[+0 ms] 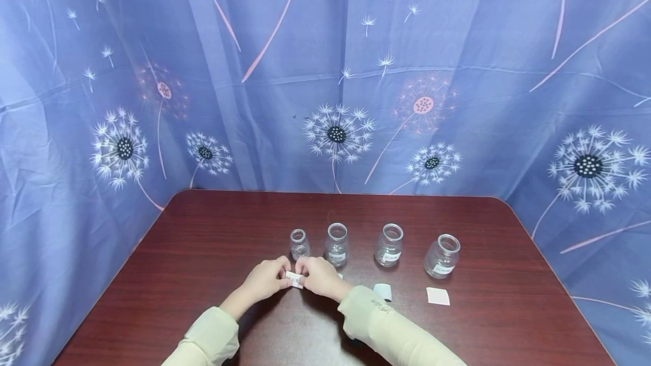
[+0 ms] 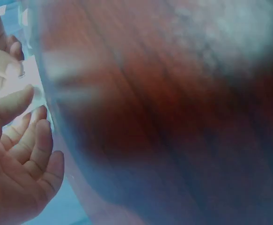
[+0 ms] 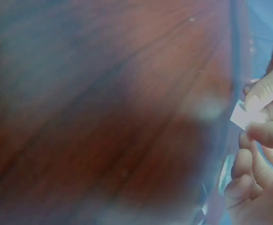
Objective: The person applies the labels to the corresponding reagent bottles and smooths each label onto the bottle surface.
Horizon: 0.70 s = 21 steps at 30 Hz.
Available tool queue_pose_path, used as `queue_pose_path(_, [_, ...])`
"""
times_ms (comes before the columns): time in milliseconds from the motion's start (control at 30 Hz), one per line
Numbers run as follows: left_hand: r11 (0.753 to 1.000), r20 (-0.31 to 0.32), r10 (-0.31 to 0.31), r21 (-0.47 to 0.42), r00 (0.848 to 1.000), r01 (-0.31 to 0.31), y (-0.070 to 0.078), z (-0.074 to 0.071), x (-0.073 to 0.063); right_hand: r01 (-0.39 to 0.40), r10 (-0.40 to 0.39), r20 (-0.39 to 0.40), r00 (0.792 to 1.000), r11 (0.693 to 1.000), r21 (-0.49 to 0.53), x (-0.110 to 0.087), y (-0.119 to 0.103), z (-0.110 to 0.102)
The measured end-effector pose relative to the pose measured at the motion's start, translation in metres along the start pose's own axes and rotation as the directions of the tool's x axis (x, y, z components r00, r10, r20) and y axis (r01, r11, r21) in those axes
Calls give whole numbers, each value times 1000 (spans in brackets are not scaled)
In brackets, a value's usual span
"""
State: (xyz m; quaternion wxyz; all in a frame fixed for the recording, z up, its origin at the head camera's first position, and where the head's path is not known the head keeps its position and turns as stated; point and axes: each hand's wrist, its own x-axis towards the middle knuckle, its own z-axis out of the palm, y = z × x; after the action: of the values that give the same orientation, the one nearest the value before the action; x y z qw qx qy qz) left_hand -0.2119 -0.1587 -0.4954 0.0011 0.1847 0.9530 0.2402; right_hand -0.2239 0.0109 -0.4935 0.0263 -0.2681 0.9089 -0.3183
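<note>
Both hands meet over the table in front of the smallest glass jar (image 1: 299, 246). Between them is a small white label (image 1: 293, 279) with dark print, too small to read. My left hand (image 1: 267, 280) pinches its left end, and my right hand (image 1: 320, 277) pinches the other end. In the left wrist view the left thumb lies on the label (image 2: 32, 70). Seen from the right wrist, a white corner of the label (image 3: 239, 115) sticks out between the fingertips. The small jar stands just beyond the hands, and I see no label on it.
Three larger glass jars with white labels stand to the right: one (image 1: 337, 242) behind the right hand, another (image 1: 389, 244), and the rightmost (image 1: 442, 256). A curled white paper piece (image 1: 382, 291) and a flat one (image 1: 438, 296) lie nearer on the brown table (image 1: 508, 321).
</note>
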Motion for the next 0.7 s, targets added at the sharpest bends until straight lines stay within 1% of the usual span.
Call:
queue_pose_path(100, [997,-33,-24,-79,999,21,-1,-1,-1,12,-9,-26,1000,993,119,-1,1,-3])
queue_pose_path(200, [985,-74,-47,-168,996,35,-2,-2,-2,-1,12,-42,999,964,268,-2,1,-7])
queue_pose_path(233, [980,-90,-56,-196,994,38,-1,-2,-2,-5,21,-46,999,947,321,-2,1,-8])
queue_pose_path(333, [966,-146,-78,-254,986,39,0,-3,-2,-28,58,-50,997,884,467,-4,0,-10])
queue_pose_path(400, [957,-178,-95,-287,979,40,2,-4,-3,-45,85,-51,995,848,529,-5,0,-10])
queue_pose_path(467, [946,-200,-116,-322,973,46,5,-5,-2,-68,114,-41,993,801,595,-7,-2,-10])
queue_pose_path(633, [901,-217,-178,-429,960,71,12,-7,-3,-114,163,-1,987,696,709,-15,-13,-16])
queue_pose_path(700, [884,-214,-189,-462,958,71,14,-8,-4,-127,171,13,985,672,730,-19,-19,-19])
